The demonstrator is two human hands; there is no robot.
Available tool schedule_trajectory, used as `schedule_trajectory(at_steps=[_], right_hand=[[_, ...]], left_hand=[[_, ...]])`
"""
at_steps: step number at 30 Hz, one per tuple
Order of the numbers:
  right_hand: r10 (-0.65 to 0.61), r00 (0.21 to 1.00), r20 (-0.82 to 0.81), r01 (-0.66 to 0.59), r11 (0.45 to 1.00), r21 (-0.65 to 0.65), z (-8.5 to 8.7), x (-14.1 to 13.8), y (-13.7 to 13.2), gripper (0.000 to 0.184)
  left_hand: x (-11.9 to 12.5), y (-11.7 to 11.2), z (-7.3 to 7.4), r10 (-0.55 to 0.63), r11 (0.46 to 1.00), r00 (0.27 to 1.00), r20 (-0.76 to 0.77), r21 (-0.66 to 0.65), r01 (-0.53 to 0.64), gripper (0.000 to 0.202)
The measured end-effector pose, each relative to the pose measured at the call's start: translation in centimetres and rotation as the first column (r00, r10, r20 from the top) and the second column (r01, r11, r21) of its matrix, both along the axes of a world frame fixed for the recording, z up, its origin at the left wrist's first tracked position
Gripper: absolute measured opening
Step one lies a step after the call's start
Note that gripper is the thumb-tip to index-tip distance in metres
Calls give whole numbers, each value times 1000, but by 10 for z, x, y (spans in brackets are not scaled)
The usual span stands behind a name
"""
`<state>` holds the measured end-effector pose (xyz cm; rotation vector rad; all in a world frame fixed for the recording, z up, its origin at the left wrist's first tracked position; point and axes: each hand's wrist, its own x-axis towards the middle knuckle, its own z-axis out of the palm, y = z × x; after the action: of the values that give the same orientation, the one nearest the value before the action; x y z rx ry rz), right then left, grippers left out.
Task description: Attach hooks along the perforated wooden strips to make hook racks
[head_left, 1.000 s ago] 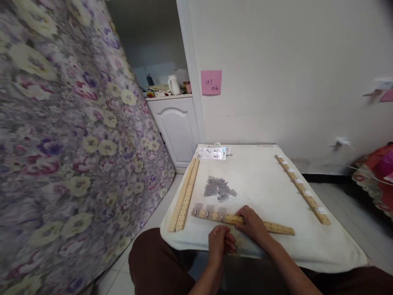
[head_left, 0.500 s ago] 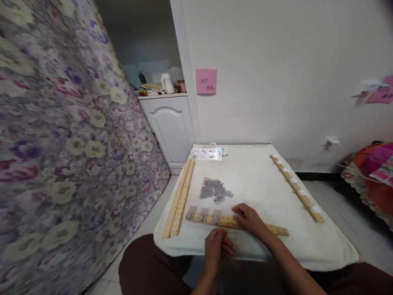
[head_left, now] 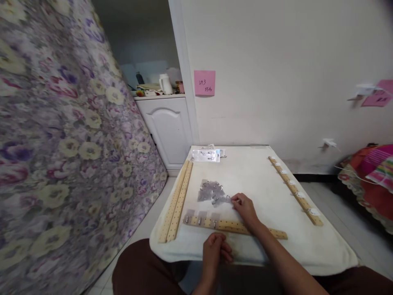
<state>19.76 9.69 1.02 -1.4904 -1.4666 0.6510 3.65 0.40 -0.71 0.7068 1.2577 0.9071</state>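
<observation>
Right hand (head_left: 245, 208): fingertips together at the right edge of a pile of gray translucent packets (head_left: 211, 191); touching or all but touching the outermost packet; whether it is gripped cannot be told. Forearm crosses above the front wooden strip.

Left hand (head_left: 215, 250): released, fingers loosely curled, at the table's near edge, just below the front strip.

Front wooden strip (head_left: 236, 226): one, perforated, lying roughly parallel to the near edge. Three packets with small metal fittings (head_left: 199, 221) spaced over its left end.

Packet pile: one, overlapping, metal hooks among them; beyond the front strip, left of the table's middle.

Paired strips (head_left: 181, 200): two, perforated wood, side by side along the left edge, reaching toward the near left corner.

Right-hand strip (head_left: 304, 203): one, wood, along the right edge, bearing a row of six white discs (head_left: 300, 194).

Clear blister pack (head_left: 204, 155): at the far left corner, overlapping further packaging.

Table (head_left: 251, 172): white cloth cover, far edge near the wall.

Surroundings: pink note (head_left: 204, 83), handwritten, on the pale wall (head_left: 270, 82); white cabinet (head_left: 166, 133) beyond the far left corner, carrying a white jug (head_left: 166, 84) and a dark bottle (head_left: 139, 78); floral curtain (head_left: 76, 147) at left; red and pink fabric (head_left: 380, 172) at far right; brown-clad knees (head_left: 138, 266) at the near edge.
</observation>
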Motion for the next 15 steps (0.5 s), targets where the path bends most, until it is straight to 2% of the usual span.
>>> schedule_trajectory(at_steps=[2,5,9,12,15], right_hand=[[45,998,-37,-43,998,55,4,6,-14,12],[67,998,2,-66,983,173,11,17,-37,11],[143,989,45,-150,941,304,19,23,-65,14],[225,972,67,-234,912,336,23,23,-81,15],[280,958,68,-286,896,338,25,22,-91,16]], left_hand=[[0,0,1,-19,1000,1000,-15,0,19,25],[5,-2,7,-60,998,998,3,-3,60,24],[15,-6,27,-129,991,983,131,33,126,30],[22,-7,45,-83,996,968,239,46,74,35],[23,-6,58,-40,999,958,284,21,35,32]])
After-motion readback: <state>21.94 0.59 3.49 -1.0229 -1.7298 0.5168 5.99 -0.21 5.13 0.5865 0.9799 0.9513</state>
